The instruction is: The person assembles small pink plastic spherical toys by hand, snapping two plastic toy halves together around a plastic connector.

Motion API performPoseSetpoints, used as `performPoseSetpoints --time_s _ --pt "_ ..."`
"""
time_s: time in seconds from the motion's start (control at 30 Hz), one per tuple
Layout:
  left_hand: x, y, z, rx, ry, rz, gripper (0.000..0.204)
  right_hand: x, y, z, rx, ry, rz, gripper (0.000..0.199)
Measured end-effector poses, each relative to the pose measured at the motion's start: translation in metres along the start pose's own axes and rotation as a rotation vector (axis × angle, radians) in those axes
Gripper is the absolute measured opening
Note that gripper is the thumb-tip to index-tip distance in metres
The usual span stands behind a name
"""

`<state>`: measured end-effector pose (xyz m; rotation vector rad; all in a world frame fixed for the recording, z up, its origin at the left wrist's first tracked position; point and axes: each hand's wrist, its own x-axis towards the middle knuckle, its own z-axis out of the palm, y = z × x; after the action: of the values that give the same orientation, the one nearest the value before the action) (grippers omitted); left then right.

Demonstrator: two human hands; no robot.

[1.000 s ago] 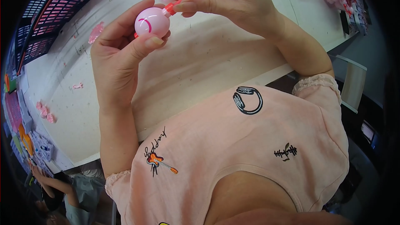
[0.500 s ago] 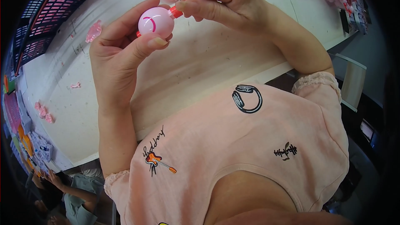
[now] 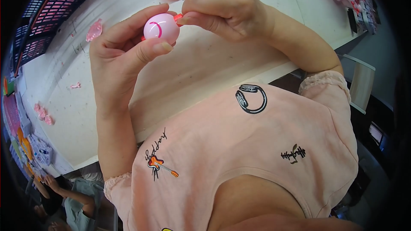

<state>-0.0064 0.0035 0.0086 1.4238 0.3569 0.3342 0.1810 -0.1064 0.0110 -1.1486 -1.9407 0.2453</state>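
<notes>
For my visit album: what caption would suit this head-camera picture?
Left hand holds a pink ball while right hand pinches a small red piece at its side.

One head-worn fisheye looks steeply down, close over the table (image 3: 222, 77)

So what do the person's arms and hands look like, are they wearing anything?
Both hands, the left hand and the right hand, are bare: no gloves, rings or watch show. The forearms are bare too. The short sleeves of a pale pink T-shirt end in lacy trim, and the shirt has small printed drawings.
</notes>
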Motion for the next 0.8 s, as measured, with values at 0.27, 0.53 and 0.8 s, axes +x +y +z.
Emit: performPoseSetpoints --time_s 0.27,0.53,0.8 --pt "0.003 0.007 0.015 -0.045 0.252 -0.032 0.048 0.003 0.009 0.004 -0.006 0.058 0.226 0.008" --pt "0.001 0.000 0.016 -0.137 0.198 0.040 0.040 0.005 0.020 -0.117 -0.267 0.485 0.328 0.019" --pt "0.004 0.000 0.015 -0.107 0.196 -0.010 0.036 0.040 0.150 -0.274 -1.013 0.717 0.673 0.024"
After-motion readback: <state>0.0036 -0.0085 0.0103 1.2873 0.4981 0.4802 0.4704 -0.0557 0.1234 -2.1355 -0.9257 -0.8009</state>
